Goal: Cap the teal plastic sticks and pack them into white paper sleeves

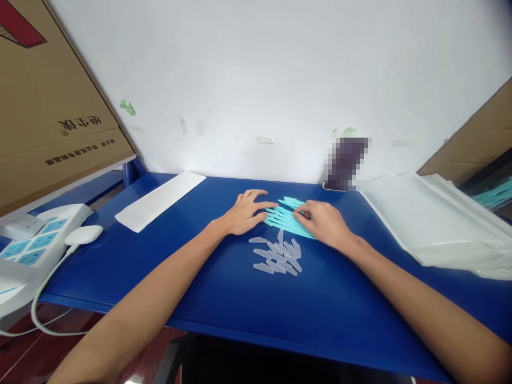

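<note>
Several flat turquoise strips [286, 221] with pointed ends lie fanned out side by side on the blue table. At their left ends is my left hand [246, 212], its fingers spread and fingertips close to the strips. Over the right part of the fan my right hand [320, 218] has its thumb and fingers pinched together; what is between them, if anything, is hidden. Just in front of the strips sits a loose pile of small translucent blade-shaped pieces [278, 255], some overlapping.
A long white sheet [160, 200] lies at the left, beyond a power strip [48, 242] with a white plug [84, 234]. Clear plastic bags [440, 218] cover the right side. A phone [347, 162] leans against the wall. Cardboard boxes [60, 101] flank the table.
</note>
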### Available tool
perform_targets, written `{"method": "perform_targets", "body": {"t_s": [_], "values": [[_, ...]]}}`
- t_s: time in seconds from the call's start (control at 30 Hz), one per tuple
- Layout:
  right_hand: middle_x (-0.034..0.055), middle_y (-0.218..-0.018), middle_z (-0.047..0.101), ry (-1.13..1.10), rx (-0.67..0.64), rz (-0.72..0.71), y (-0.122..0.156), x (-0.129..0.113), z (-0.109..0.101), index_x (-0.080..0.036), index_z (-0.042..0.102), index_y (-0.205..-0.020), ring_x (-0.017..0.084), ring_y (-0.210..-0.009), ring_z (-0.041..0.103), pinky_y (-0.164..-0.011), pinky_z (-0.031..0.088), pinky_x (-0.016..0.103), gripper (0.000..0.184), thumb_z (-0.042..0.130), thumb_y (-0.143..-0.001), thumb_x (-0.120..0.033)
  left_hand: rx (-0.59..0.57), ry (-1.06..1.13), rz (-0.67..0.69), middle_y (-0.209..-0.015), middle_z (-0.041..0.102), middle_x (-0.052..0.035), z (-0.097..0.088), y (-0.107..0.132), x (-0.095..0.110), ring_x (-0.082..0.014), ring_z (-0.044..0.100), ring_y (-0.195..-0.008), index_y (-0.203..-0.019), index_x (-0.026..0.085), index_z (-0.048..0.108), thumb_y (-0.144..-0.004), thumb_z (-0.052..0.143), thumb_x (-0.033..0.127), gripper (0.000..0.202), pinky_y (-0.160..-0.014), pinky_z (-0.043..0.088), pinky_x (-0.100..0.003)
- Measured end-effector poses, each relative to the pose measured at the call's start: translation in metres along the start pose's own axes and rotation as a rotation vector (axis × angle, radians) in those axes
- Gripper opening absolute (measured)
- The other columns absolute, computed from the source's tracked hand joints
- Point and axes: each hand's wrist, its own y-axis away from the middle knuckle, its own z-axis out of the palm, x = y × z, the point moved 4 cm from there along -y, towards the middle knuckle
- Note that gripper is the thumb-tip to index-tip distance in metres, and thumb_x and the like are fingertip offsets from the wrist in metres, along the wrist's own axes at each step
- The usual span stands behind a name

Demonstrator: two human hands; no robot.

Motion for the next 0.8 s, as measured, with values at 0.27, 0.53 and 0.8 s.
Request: {"method": "perform_targets", "body": {"t_s": [0.27, 0.53, 0.8], "values": [[0.0046, -0.074, 0.071, -0.032, 0.109, 0.016, 0.0, 0.011, -0.011, -0.02, 0.077, -0.092, 0.019, -0.069, 0.062, -0.078, 0.04, 0.035, 0.032, 0.049, -0.094, -0.036, -0.072, -0.043, -0.076, -0.164, 0.027, -0.0061, 0.004, -0.003, -0.003, -0.0356, 0.021, -0.15, -0.15, 0.04, 0.046, -0.105, 0.03, 0.051, 0.049, -0.116, 0.02, -0.065], [0.0037, -0.064, 0.068, -0.067, -0.035, 0.096, 0.003, 0.04, -0.018, -0.018, 0.076, -0.104, 0.02, -0.061, 0.061, -0.059, 0.042, 0.031, 0.037, 0.056, -0.089, -0.045, -0.102, -0.053, -0.111, -0.163, 0.031, -0.0073, 0.004, -0.004, -0.002, -0.0353, 0.022, -0.149, -0.152, 0.04, 0.042, -0.104, 0.027, 0.057, 0.054, -0.116, 0.018, -0.065], [0.0061, -0.091, 0.071, 0.087, -0.015, 0.065, 0.003, 0.034, -0.017, -0.022, 0.077, -0.096, 0.021, -0.078, 0.062, -0.06, 0.037, 0.031, 0.028, 0.054, -0.091, -0.038, -0.082, -0.056, -0.082, -0.158, 0.036, -0.0086, 0.003, -0.004, -0.001, -0.0336, 0.027, -0.147, -0.149, 0.039, 0.048, -0.104, 0.029, 0.055, 0.051, -0.115, 0.022, -0.062]]}}
